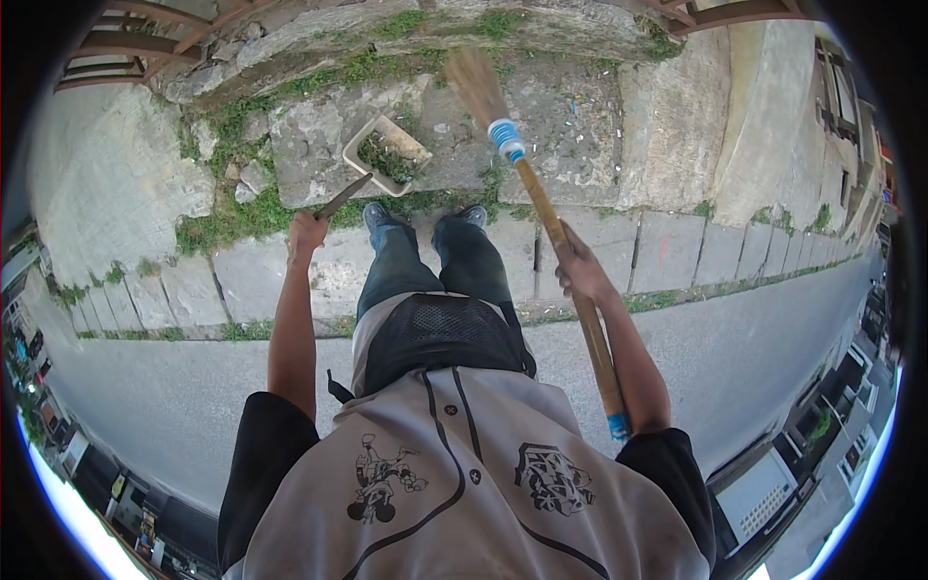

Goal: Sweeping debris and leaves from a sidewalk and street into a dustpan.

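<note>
While the person stands on the stone kerb (pixel 251 280) at the road's edge, the left hand (pixel 307 232) is closed around the dark handle of a beige dustpan (pixel 387 153), which rests tilted on the weedy paving ahead, with green litter inside. The right hand (pixel 578 271) is clamped on the wooden shaft of a broom (pixel 541 203), its straw bristles touching the paving just right of the dustpan.
</note>
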Demonstrator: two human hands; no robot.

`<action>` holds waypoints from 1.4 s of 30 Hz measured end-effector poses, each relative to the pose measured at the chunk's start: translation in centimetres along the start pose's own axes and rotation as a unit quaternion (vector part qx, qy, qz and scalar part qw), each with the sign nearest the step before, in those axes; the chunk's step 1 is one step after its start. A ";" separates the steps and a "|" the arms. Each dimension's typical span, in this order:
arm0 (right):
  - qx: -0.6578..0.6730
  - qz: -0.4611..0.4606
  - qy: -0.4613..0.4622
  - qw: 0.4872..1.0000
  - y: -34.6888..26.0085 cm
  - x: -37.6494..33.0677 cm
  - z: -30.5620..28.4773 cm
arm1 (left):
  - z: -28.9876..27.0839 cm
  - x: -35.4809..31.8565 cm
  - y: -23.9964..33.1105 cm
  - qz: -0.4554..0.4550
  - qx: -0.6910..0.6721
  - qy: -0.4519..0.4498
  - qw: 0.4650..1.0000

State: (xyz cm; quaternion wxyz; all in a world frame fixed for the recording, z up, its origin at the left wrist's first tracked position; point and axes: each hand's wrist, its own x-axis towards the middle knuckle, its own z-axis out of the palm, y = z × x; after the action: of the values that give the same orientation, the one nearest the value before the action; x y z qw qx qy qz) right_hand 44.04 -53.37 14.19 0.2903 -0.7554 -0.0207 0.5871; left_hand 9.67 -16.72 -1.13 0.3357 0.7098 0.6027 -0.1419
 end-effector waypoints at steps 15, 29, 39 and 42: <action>-0.061 0.097 -0.226 0.967 4.2 3.5 14.2 | -1.3 4.7 -3.6 0.011 0.104 -0.004 0.994; -0.047 0.052 -0.020 0.997 0.5 9.4 14.8 | -1.2 5.0 -4.6 0.038 0.115 0.023 0.992; -0.026 0.097 -0.171 0.980 -0.7 -2.9 15.6 | -0.5 5.6 -4.7 0.062 0.148 0.012 0.987; 0.031 0.108 -0.120 0.986 0.3 -4.7 12.9 | -1.2 4.5 -4.8 0.088 0.144 -0.003 0.986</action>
State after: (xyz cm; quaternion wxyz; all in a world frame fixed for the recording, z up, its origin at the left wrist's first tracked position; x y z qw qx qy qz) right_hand 30.93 -50.01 16.39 0.2439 -0.6681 0.0440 0.7016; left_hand 5.86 -12.32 -4.42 0.2432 0.8004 0.5103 -0.1995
